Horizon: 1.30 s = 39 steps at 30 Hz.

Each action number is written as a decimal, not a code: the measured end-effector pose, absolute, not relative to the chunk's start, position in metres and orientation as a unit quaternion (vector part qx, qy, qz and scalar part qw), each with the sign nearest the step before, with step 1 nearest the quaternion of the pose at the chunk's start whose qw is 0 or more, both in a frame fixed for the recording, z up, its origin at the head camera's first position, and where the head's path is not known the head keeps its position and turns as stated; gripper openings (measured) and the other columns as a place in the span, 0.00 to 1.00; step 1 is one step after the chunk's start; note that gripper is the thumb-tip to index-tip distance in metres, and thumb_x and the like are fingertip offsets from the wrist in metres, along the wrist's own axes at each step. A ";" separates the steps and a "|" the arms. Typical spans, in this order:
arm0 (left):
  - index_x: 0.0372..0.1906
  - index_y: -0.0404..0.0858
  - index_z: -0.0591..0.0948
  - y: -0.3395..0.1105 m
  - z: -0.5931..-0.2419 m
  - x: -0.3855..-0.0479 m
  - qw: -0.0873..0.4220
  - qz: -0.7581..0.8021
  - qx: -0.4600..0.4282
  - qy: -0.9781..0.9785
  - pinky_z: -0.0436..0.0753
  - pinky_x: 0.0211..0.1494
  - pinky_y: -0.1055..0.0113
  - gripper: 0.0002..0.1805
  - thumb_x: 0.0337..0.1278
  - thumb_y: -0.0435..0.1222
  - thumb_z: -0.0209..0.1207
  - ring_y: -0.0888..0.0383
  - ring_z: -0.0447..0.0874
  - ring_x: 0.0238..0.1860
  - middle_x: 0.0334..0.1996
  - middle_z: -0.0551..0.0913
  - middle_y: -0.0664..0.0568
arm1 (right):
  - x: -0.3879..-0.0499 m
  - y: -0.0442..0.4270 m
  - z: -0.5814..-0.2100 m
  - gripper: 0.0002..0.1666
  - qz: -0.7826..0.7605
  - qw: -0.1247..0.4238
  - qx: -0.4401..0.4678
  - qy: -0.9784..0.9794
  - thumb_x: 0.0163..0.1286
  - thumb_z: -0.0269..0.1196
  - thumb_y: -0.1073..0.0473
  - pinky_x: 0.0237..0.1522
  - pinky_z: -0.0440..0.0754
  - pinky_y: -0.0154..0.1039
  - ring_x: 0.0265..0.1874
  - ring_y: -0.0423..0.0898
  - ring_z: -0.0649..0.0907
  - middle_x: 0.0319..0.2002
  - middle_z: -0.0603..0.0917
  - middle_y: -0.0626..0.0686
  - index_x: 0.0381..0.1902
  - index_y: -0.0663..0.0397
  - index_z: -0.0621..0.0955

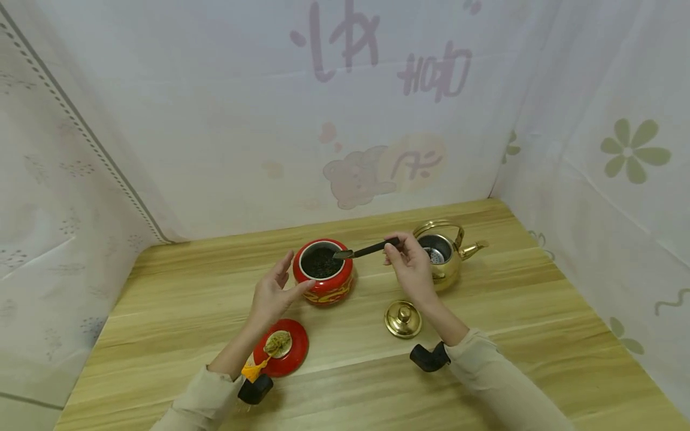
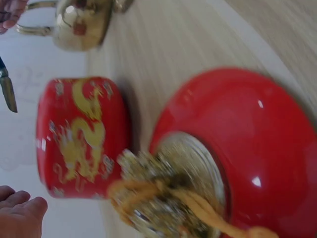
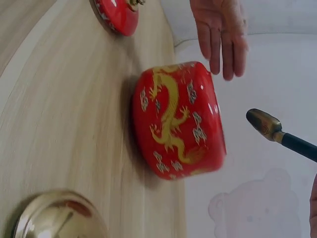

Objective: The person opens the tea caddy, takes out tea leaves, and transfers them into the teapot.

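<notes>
My right hand (image 1: 414, 272) pinches the black handle of a small tea scoop (image 1: 372, 248). The scoop's metal blade (image 3: 262, 123) hangs above the mouth of a red jar (image 1: 330, 294) with a golden dragon on its side. Dark, loose contents (image 1: 319, 263), like tea leaves, lie inside the jar. Beside the jar's left side is my left hand (image 1: 274, 298), fingers extended and thumb near the rim; whether it touches the jar I cannot tell. The red jar lid (image 1: 296, 354), with a gold knob and orange tassel (image 1: 253, 371), lies in front of the jar.
Just right of my right hand stands an uncovered golden teapot (image 1: 446, 278), a perforated metal strainer (image 1: 435, 255) inside it. Its golden lid (image 1: 403, 319) lies in front on the wooden table (image 1: 350, 383). Printed cloth (image 1: 242, 120) hangs behind and at both sides.
</notes>
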<state>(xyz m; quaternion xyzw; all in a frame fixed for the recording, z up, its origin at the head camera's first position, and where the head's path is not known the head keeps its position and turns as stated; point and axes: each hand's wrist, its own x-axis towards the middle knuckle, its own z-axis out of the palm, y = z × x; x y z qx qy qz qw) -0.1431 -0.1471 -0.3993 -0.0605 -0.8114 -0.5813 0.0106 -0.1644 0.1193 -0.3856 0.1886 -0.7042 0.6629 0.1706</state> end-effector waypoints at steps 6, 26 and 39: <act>0.72 0.31 0.54 -0.153 -0.411 -0.154 -0.024 -0.548 -0.064 -0.834 0.60 0.71 0.54 0.47 0.50 0.36 0.67 0.46 0.49 0.73 0.73 0.52 0.41 | -0.159 0.097 -0.371 0.11 0.660 0.142 0.171 -0.718 0.68 0.54 0.73 0.31 0.82 0.33 0.27 0.34 0.76 0.31 0.76 0.69 0.46 0.78 0.73; 0.71 0.28 0.52 -0.147 -0.420 -0.163 -0.026 -0.564 -0.066 -0.823 0.63 0.69 0.54 0.48 0.50 0.31 0.67 0.44 0.54 0.71 0.71 0.54 0.37 | -0.183 0.063 -0.399 0.06 0.566 0.128 0.190 -0.792 0.66 0.59 0.68 0.27 0.77 0.28 0.28 0.50 0.80 0.30 0.82 0.60 0.40 0.67 0.79; 0.72 0.31 0.51 -0.148 -0.427 -0.166 -0.035 -0.575 -0.056 -0.815 0.65 0.67 0.59 0.48 0.49 0.31 0.67 0.47 0.53 0.72 0.72 0.54 0.39 | -0.191 0.060 -0.421 0.05 0.517 0.132 0.186 -0.825 0.62 0.63 0.68 0.32 0.80 0.33 0.29 0.47 0.82 0.30 0.84 0.56 0.37 0.63 0.82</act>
